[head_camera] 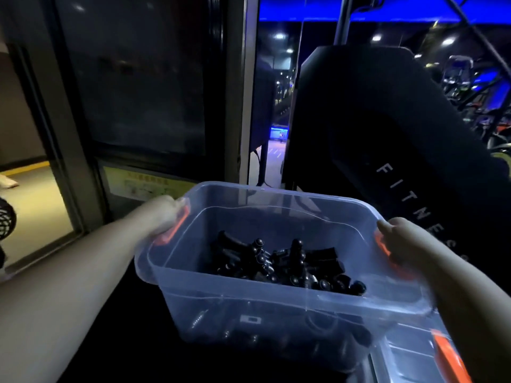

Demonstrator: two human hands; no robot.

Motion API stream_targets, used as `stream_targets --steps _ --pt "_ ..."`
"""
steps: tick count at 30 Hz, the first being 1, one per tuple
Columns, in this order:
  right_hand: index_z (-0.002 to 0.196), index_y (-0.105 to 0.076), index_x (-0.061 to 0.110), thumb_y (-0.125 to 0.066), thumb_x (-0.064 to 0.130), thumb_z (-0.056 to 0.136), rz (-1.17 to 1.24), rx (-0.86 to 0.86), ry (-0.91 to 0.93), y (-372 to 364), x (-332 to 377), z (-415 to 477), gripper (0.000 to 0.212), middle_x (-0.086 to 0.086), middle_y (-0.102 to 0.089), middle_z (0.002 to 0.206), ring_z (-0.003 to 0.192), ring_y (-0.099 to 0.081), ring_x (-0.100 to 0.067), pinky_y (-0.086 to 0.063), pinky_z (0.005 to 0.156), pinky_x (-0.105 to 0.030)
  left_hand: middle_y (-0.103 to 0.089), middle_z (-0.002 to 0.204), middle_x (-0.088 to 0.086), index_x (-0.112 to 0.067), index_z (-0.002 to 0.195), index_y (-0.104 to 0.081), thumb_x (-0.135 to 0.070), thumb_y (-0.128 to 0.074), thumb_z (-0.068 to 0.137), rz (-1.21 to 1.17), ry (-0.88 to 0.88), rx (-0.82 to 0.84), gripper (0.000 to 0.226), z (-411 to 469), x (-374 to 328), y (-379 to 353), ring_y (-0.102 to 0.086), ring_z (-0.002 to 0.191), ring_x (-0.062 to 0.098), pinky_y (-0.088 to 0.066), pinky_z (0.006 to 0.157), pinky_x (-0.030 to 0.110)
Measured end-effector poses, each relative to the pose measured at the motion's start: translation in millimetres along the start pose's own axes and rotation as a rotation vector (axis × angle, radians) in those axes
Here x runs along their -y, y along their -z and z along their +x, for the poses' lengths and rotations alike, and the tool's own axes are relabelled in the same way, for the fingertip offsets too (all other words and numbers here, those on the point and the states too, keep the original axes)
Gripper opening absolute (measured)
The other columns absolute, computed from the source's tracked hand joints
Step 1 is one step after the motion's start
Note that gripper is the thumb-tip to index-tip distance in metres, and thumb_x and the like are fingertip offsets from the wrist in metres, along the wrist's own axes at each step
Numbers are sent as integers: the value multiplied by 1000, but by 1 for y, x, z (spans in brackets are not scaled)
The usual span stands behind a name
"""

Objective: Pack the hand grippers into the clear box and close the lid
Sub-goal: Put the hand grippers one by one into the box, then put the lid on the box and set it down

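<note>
At each end, the clear box (pixel 249 310) of hand grippers (pixel 279 265) is gripped by left hand (pixel 163 214) and right hand (pixel 402 239), probably around the orange latches (pixel 177 226).

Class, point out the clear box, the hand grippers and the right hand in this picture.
clear box (pixel 235 287): head view, near rim.
hand grippers (pixel 276 264): head view, middle of the black pile.
right hand (pixel 406 239): head view, back of the hand.
</note>
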State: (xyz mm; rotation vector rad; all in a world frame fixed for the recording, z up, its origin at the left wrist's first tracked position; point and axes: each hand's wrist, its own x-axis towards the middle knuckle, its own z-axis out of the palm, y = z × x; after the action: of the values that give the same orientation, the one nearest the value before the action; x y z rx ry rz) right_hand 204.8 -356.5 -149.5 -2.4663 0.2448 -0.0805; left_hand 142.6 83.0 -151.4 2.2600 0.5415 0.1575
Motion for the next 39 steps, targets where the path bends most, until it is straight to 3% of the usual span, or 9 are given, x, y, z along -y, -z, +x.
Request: stream_targets --steps 4,9,13,17,21,25,30,35,39 --pt "89 -54 6 -37 39 99 -45 -35 1 3 6 -17 38 -17 -58 75 74 -59 -35 -40 63 -33 -56 80 13 -8 95 -54 -45 -34 101 20 29 -29 43 -13 -9 3 -59 71 33 -38 59 30" --pt "97 -52 12 -33 39 100 6 4 -66 11 24 -38 33 -18 -61 93 75 -57 -32 -43 63 -33 -57 80 8 -14 90 -52 -50 -31 99 138 111 -21 43 -25 -24 9 -56 69 24 -45 71 34" --pt "102 -50 11 -29 35 102 -46 50 -94 21 39 -52 32 -13 -54 87 60 -46 -17 -33 56 -32 -58 80 5 -20 86 -48 -56 -22 97 254 146 -12 46 -32 -30 13 -58 70 24 -37 58 31" --pt "107 -48 7 -23 35 102 -118 84 -143 24 47 -59 37 -11 -51 75 57 -44 -21 -33 65 -35 -58 90 5 -23 100 -52 -59 -14 96 382 181 -25 53 -34 -36 15 -58 85 28 -41 68 35" --pt "122 -46 6 -21 43 101 -140 103 -218 24 50 -60 50 -26 -56 110 84 -49 -33 -36 75 -36 -46 128 11 -23 130 -48 -53 -13 99 524 187 -29 56 -37 -48 17 -46 115 31 -41 88 43" --pt "130 -45 13 -29 47 98 -99 58 -238 32 56 -70 49 -26 -45 123 109 -49 -41 -38 91 -41 -38 132 8 -27 132 -46 -51 -17 100 625 215 -31 49 -45 -60 18 -40 119 27 -37 93 42" --pt "138 -40 16 -32 49 97 -143 20 -189 47 58 -94 54 -24 -42 132 119 -42 -40 -35 98 -43 -34 139 5 -24 137 -34 -48 -29 99 743 30 -125 45 -73 -83 1 -35 124 25 -32 99 38" --pt "140 -39 16 -34 46 97 -131 7 -242 60 36 -109 52 -20 -44 134 124 -39 -37 -34 98 -42 -34 142 4 -21 139 -32 -51 -30 98 543 -182 20 51 -121 -149 -50 -34 128 25 -34 100 39" --pt "139 -40 19 -36 48 97 -162 12 -269 75 11 -116 51 -19 -43 134 120 -42 -38 -36 96 -44 -47 127 4 -18 124 -49 -49 -35 97 419 -359 126 43 -168 -197 -100 -45 117 26 -39 95 35"
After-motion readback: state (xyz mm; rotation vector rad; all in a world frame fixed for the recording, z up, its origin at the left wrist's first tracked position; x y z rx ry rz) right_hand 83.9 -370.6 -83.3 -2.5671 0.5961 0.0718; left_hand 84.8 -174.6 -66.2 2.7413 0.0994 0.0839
